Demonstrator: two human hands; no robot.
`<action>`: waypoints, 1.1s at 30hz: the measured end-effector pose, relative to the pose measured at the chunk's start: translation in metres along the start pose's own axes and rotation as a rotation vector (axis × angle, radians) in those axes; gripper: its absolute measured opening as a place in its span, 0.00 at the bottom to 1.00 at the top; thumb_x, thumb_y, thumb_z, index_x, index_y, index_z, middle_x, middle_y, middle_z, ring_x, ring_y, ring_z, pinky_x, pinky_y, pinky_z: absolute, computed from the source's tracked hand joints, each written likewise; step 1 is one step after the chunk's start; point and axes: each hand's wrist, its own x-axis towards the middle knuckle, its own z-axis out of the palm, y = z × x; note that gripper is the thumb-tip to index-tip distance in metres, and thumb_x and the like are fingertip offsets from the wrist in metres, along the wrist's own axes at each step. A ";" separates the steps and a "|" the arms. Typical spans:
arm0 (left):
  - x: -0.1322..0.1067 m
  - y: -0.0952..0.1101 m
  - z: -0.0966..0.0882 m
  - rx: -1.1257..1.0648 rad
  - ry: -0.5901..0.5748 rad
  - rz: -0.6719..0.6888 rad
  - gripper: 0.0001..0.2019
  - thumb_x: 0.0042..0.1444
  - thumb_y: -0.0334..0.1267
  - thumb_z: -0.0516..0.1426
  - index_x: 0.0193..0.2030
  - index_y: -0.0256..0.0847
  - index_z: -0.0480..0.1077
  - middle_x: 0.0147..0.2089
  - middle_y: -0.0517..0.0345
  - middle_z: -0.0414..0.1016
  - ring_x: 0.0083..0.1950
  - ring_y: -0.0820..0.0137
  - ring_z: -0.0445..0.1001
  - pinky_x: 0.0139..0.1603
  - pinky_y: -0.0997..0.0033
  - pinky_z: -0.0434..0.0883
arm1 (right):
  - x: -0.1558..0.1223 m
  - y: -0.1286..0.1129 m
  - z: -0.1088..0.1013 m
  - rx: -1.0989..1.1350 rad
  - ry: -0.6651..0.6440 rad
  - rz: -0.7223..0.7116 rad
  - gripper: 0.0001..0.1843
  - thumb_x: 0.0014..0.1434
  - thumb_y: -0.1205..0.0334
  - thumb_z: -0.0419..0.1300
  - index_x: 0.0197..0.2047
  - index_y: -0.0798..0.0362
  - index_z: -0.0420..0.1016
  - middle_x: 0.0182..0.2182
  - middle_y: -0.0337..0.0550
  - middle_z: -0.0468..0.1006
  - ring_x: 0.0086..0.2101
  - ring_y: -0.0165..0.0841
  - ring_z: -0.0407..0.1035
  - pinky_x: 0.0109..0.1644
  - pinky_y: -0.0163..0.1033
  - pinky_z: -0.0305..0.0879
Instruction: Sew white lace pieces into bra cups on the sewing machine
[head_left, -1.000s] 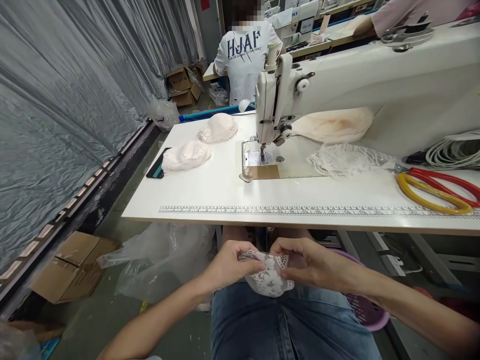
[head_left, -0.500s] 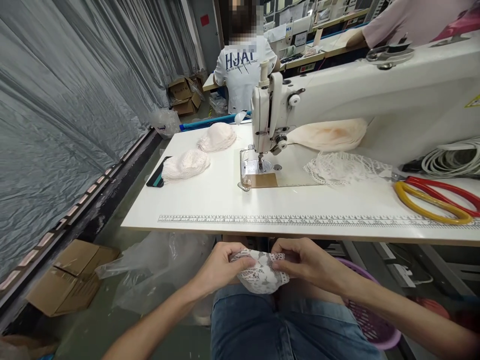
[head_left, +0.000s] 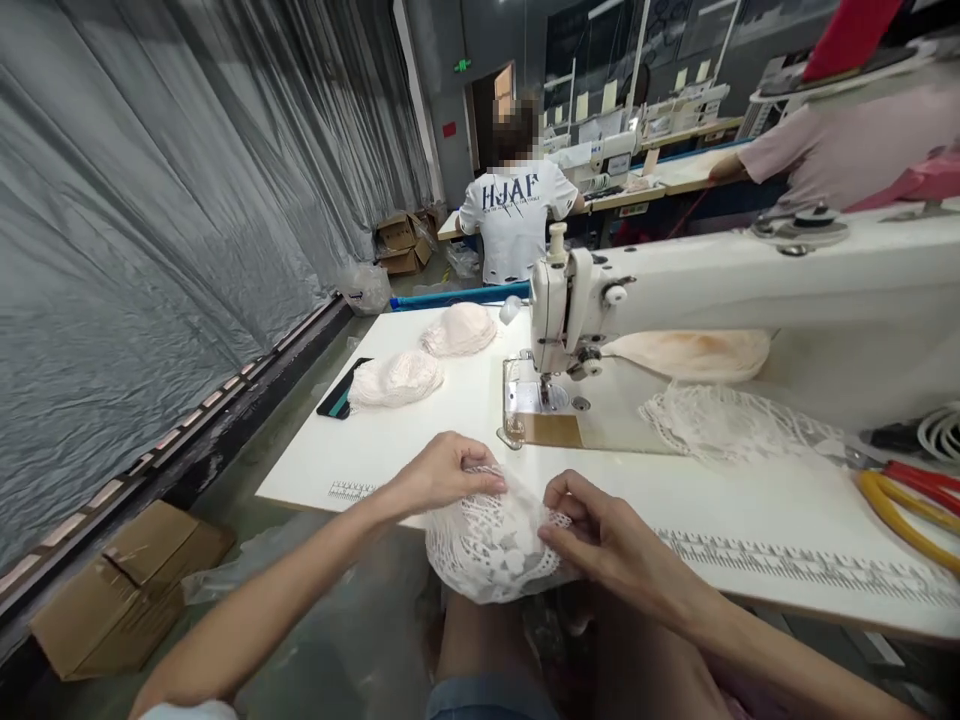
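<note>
A cup-shaped piece of white lace fabric (head_left: 491, 545) hangs between my hands at the table's front edge. My left hand (head_left: 441, 474) pinches its upper left edge, thumb on top. At the right edge, my right hand (head_left: 604, 535) grips the scalloped border between thumb and fingers. Beyond them stands a white sewing machine (head_left: 559, 310), its presser foot (head_left: 546, 390) above the needle plate. Two pale lace-edged stacks of cup shapes, a nearer one (head_left: 397, 378) and a farther one (head_left: 459, 330), lie on the left of the tabletop.
More white lace (head_left: 720, 420) and a peach fabric piece (head_left: 697, 355) lie right of the needle. Yellow-handled and red-handled scissors (head_left: 892, 510) rest at far right. A printed ruler (head_left: 795, 565) runs along the table edge (head_left: 300, 480). A cardboard box (head_left: 127, 590) sits on the floor. Two people work beyond.
Both hands have lifted the lace from above my lap to the table's front edge, and it is spread wider. The camera view has tilted up and turned.
</note>
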 end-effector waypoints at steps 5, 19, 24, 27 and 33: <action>0.080 0.001 -0.030 0.195 -0.129 0.066 0.13 0.43 0.44 0.63 0.23 0.34 0.71 0.20 0.64 0.62 0.24 0.76 0.58 0.23 0.76 0.52 | 0.041 0.019 -0.041 -0.336 0.061 -0.023 0.07 0.60 0.57 0.51 0.41 0.49 0.57 0.17 0.28 0.62 0.21 0.31 0.62 0.27 0.36 0.59; 0.159 0.009 -0.035 0.401 -0.224 0.059 0.11 0.42 0.42 0.65 0.22 0.36 0.72 0.18 0.66 0.61 0.22 0.77 0.57 0.22 0.75 0.51 | 0.071 0.045 -0.080 -0.965 0.120 -0.755 0.20 0.62 0.77 0.42 0.50 0.54 0.68 0.45 0.48 0.78 0.42 0.36 0.74 0.36 0.39 0.74; 0.171 0.017 -0.035 0.619 0.077 0.091 0.08 0.48 0.30 0.60 0.20 0.36 0.70 0.18 0.61 0.64 0.22 0.72 0.61 0.25 0.71 0.55 | 0.074 0.049 -0.075 -1.029 0.181 -0.732 0.23 0.57 0.81 0.42 0.48 0.57 0.69 0.43 0.48 0.79 0.39 0.37 0.75 0.32 0.38 0.74; 0.156 0.012 -0.015 0.657 0.307 0.091 0.14 0.58 0.27 0.48 0.26 0.35 0.71 0.22 0.55 0.66 0.24 0.68 0.64 0.28 0.66 0.57 | 0.074 0.051 -0.074 -1.034 0.189 -0.712 0.24 0.55 0.82 0.42 0.48 0.57 0.68 0.44 0.48 0.79 0.40 0.37 0.75 0.33 0.38 0.74; 0.112 -0.005 0.029 0.790 0.307 0.511 0.07 0.60 0.32 0.53 0.37 0.37 0.72 0.39 0.54 0.74 0.39 0.67 0.72 0.43 0.61 0.65 | 0.071 0.054 -0.086 -0.879 0.119 -0.628 0.21 0.60 0.78 0.43 0.50 0.55 0.67 0.47 0.49 0.76 0.42 0.35 0.74 0.39 0.38 0.74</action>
